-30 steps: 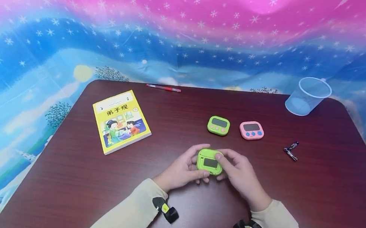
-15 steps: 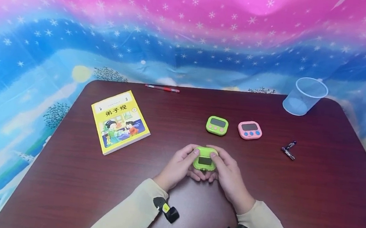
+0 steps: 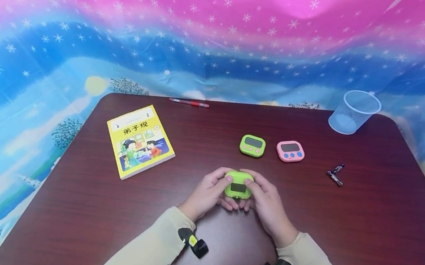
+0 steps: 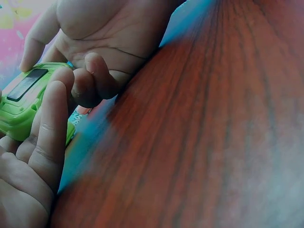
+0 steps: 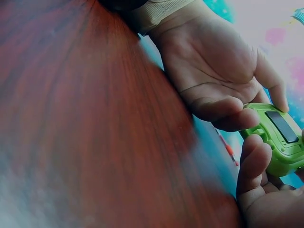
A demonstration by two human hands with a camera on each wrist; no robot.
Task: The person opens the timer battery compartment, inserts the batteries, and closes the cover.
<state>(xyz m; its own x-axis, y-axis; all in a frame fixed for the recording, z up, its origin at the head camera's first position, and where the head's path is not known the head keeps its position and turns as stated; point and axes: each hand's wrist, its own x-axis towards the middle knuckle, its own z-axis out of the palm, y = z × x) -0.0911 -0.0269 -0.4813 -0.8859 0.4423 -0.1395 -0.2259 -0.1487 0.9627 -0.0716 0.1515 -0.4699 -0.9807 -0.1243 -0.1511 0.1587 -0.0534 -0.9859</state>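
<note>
A green kitchen timer [image 3: 239, 184] is held above the near middle of the table, its back with a dark rectangle facing up. My left hand [image 3: 208, 192] grips its left side and my right hand [image 3: 267, 201] its right side. Both thumbs press on the back face, and the other fingers curl beneath. In the left wrist view the timer [image 4: 29, 92] shows its black strip between the two hands. The right wrist view shows the timer [image 5: 280, 137] from the other side. Its front is hidden.
Beyond my hands lie another green timer [image 3: 252, 146] and a pink timer [image 3: 291, 151]. Two small batteries [image 3: 336, 174] lie to the right. A mesh basket [image 3: 353, 113] stands at the back right. A yellow book [image 3: 140, 142] lies left; a red pen [image 3: 189, 102] is at the far edge.
My right hand has shifted left, and the timer with it. My left thumb has moved from the timer's lower edge up onto its back. In the last half second little has changed.
</note>
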